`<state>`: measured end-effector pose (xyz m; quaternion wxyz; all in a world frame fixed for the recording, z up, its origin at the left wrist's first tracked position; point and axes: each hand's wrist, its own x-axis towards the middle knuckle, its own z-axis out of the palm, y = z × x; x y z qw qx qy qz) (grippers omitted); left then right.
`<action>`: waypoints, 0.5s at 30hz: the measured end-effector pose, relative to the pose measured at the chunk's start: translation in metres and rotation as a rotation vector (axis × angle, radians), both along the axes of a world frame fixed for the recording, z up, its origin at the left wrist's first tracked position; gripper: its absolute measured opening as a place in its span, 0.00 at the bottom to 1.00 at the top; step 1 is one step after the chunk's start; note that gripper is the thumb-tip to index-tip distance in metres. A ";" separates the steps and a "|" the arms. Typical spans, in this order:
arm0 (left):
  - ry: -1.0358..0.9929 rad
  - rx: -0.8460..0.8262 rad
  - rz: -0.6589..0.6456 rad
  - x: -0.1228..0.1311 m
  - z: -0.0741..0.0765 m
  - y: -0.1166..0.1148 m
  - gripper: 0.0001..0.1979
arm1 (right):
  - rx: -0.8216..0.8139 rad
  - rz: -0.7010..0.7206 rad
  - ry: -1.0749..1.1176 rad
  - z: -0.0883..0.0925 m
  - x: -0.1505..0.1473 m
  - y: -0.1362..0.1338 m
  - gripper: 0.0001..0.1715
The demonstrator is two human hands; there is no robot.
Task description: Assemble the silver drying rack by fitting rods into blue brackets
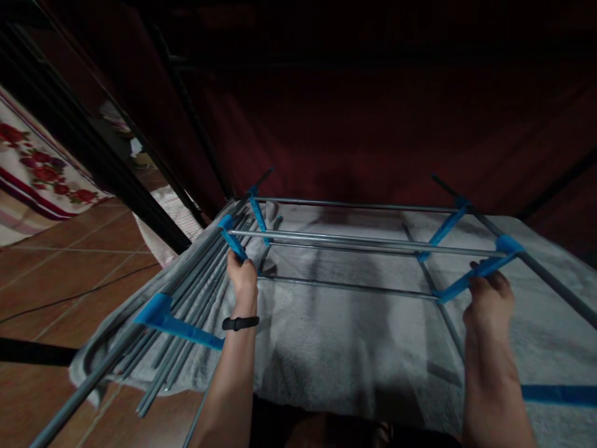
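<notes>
Room is dimly lit. Dark red cloth (373,137) is hung behind. Floor (112,233) is tiled reddish-brown. Flowered fabric (46,168) is seen left, past dark post (140,194).

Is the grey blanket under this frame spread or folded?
Spread. The blanket lies broad and mostly flat beneath the frame, extending past the left hand and the right hand.

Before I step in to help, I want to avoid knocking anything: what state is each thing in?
Left hand, gripping a left bracket
Right hand, gripping a right bracket
Frame, two sides joined by crossbars
Grey cloth, spread out under the frame
Rods, bunched on the grey cloth, some ends overhanging
Wristband, worn on the left wrist
Floral cloth, hanging
Cable, lying on the floor
</notes>
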<state>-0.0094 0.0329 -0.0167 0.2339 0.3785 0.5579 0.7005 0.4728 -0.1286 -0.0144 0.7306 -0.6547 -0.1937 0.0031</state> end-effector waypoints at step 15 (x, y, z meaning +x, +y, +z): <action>0.316 -0.114 -0.010 -0.013 -0.010 -0.006 0.14 | -0.071 0.058 -0.121 -0.020 0.015 0.002 0.26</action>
